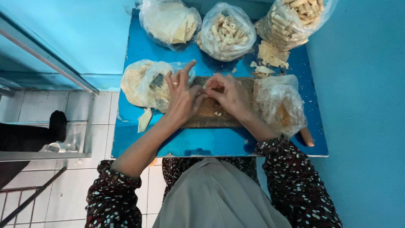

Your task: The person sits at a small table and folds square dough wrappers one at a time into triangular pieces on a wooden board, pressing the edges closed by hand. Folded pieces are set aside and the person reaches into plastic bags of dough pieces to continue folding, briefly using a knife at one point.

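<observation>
Both hands meet over the wooden board [211,114], fingertips pinched together on a small pale piece of dough [206,88] between them. The left hand [182,95] and right hand [228,93] are equally near it. The board's long axis runs left-right across the blue worktop [219,143]; 5 plastic bags [225,31] ring it.
</observation>
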